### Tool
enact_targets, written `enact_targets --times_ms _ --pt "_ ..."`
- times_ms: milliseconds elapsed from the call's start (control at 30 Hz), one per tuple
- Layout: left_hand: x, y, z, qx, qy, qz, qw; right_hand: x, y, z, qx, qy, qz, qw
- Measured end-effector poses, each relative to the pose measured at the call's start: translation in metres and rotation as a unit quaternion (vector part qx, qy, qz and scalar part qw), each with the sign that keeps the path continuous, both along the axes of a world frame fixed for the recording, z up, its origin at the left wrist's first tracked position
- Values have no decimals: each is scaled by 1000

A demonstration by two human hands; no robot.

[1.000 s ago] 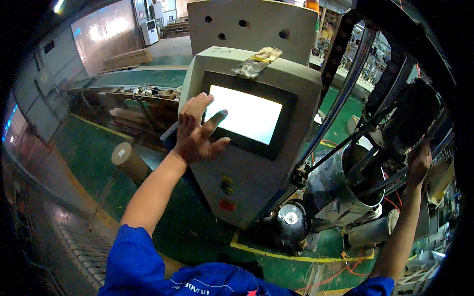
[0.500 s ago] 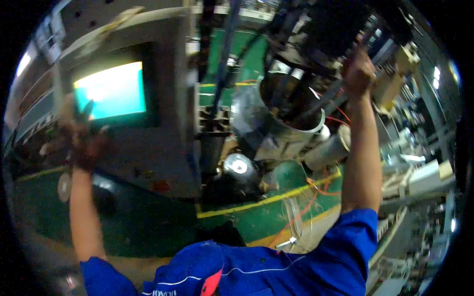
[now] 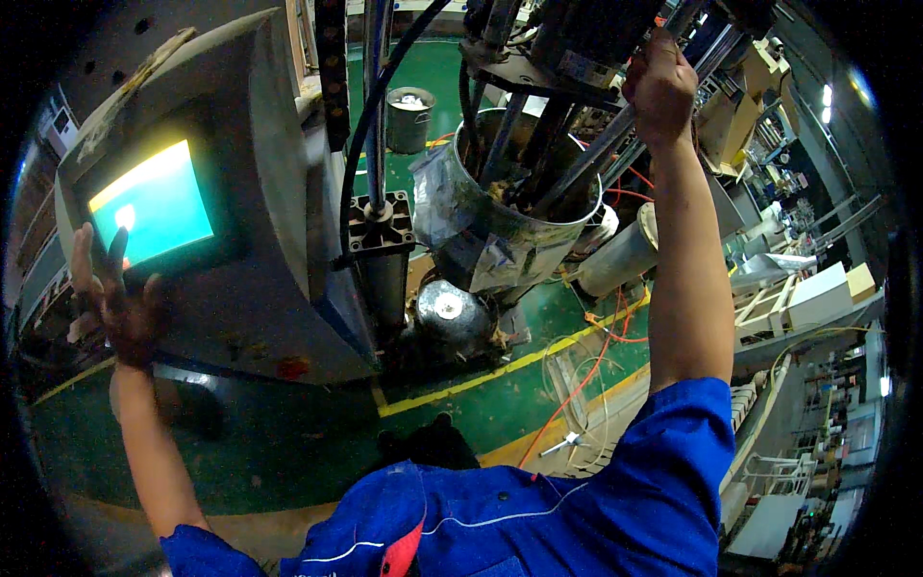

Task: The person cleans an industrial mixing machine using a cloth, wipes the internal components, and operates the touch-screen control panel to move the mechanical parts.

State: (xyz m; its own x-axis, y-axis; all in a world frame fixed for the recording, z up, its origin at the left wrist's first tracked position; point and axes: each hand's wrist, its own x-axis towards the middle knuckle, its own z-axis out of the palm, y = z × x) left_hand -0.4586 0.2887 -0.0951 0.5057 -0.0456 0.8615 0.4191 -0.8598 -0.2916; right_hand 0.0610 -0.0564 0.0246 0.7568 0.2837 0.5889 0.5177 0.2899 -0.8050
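With its fingers apart, my left hand (image 3: 120, 298) is at the lit touchscreen (image 3: 152, 204) of a grey control cabinet (image 3: 250, 279), one finger on or just over the screen. A yellowish bag-like item (image 3: 144, 72) lies on the cabinet's top. High on the right, my right hand (image 3: 661, 87) is closed round a metal bar of the machine (image 3: 694, 12), beside a dark motor-like housing (image 3: 588, 34). Below it, metal shafts reach down into a large steel drum (image 3: 524, 236) with plastic wrapped on its outside. The right hand's fingertips are partly hidden.
A round black base (image 3: 447, 322) stands below the drum, inside yellow floor lines (image 3: 481, 373). Orange hoses (image 3: 586, 385) run over the green floor. A grey bin (image 3: 410, 125) stands behind the column (image 3: 383, 223), a pipe (image 3: 615, 260) lies at the right, and boxes (image 3: 817, 298) sit farther right.
The view has swung to the right, so the cabinet and screen moved left and the drum nearer the centre. The screen now looks teal. My right hand appears higher, still gripping.
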Motion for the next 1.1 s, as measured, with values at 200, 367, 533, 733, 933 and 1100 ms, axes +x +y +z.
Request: enact_targets --times_ms 200,367,533,733,933,1100 --pt "1 -3 5 24 13 6 1000 4 -1 0 -7 -20 -20 1000" --pt "-2 -4 3 9 16 25 1000 4 -1 -1 -5 -31 -12 999" --pt "-7 9 -7 -14 12 31 999 7 -2 -2 -4 -29 5 1000" --pt "-4 2 -3 -9 16 29 999 13 -3 -4 -1 -31 20 999" --pt "-2 -1 -3 -20 11 2 1000 12 -3 -2 -1 -27 45 999" --pt "1 -6 0 -13 7 11 1000 4 -1 -3 -3 -50 0 999"
